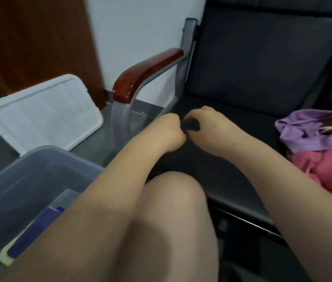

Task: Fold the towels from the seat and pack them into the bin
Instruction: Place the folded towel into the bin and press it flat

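Head view shows our left hand [169, 127] and right hand [201, 119], close together, each pinching a dark towel [190, 125] on the seat [263, 110], apparently mid-fold; next, we judge, it goes left into the near bin [39, 157].

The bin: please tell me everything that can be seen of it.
The bin is a see-through grey plastic box, open at the top. It stands on the floor, left of the seat. Inside lie dark blue cloth and something pale yellow. An arm covers its right side.
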Motion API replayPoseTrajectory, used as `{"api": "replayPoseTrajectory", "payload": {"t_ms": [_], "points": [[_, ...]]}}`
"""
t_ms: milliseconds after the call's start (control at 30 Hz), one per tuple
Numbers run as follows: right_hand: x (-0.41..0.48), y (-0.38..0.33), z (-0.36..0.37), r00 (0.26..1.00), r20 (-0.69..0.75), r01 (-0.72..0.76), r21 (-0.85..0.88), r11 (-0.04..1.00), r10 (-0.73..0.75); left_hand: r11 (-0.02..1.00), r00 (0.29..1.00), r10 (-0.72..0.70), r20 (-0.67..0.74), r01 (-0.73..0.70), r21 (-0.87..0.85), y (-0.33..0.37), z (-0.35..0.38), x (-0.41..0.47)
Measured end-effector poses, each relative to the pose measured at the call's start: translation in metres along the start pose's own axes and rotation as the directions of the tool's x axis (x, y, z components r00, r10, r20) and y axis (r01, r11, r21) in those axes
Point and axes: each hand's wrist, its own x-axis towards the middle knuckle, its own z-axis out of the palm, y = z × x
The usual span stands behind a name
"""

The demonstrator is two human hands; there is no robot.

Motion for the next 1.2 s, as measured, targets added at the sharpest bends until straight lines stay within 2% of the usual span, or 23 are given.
{"api": "replayPoseTrajectory", "payload": {"t_ms": [167, 267, 333, 533, 633, 733, 833, 967, 1100, 1200], "points": [[-0.038, 0.111, -0.031, 0.961, -0.097, -0.268, -0.08, 0.96, 0.26, 0.968, 0.973, 0.204, 0.105, -0.217, 0.127, 0.112, 0.033, 0.04], [-0.051, 0.167, -0.032, 0.906, -0.154, -0.412, -0.109, 0.905, 0.394, 0.945, 0.946, 0.287, 0.149, -0.305, 0.115, 0.159, 0.061, 0.059], [-0.051, 0.194, -0.031, 0.876, -0.125, -0.48, -0.148, 0.864, 0.465, 0.934, 0.928, 0.334, 0.166, -0.349, 0.072, 0.176, 0.086, 0.067], [-0.036, 0.233, -0.023, 0.836, -0.131, -0.549, -0.165, 0.819, 0.534, 0.941, 0.903, 0.316, 0.291, -0.337, 0.025, 0.169, 0.142, 0.077], [-0.036, 0.252, -0.01, 0.798, -0.128, -0.599, -0.264, 0.756, 0.589, 0.938, 0.904, 0.341, 0.257, -0.344, -0.033, 0.169, 0.147, 0.085], [-0.034, 0.264, 0.003, 0.779, -0.094, -0.606, -0.363, 0.708, 0.62, 0.932, 0.904, 0.356, 0.237, -0.363, -0.015, 0.167, 0.152, 0.09], [-0.027, 0.265, 0.008, 0.781, -0.111, -0.603, -0.391, 0.695, 0.615, 0.94, 0.914, 0.324, 0.243, -0.34, 0.025, 0.16, 0.153, 0.098], [-0.022, 0.267, 0.006, 0.769, -0.156, -0.629, -0.353, 0.693, 0.619, 0.948, 0.926, 0.297, 0.234, -0.315, 0.042, 0.155, 0.148, 0.106], [-0.017, 0.27, -0.004, 0.727, -0.194, -0.687, -0.224, 0.691, 0.659, 0.954, 0.931, 0.284, 0.23, -0.298, 0.027, 0.155, 0.146, 0.105], [-0.021, 0.273, -0.007, 0.694, -0.233, -0.704, -0.019, 0.71, 0.681, 0.952, 0.926, 0.293, 0.237, -0.306, 0.019, 0.154, 0.146, 0.101]]}}
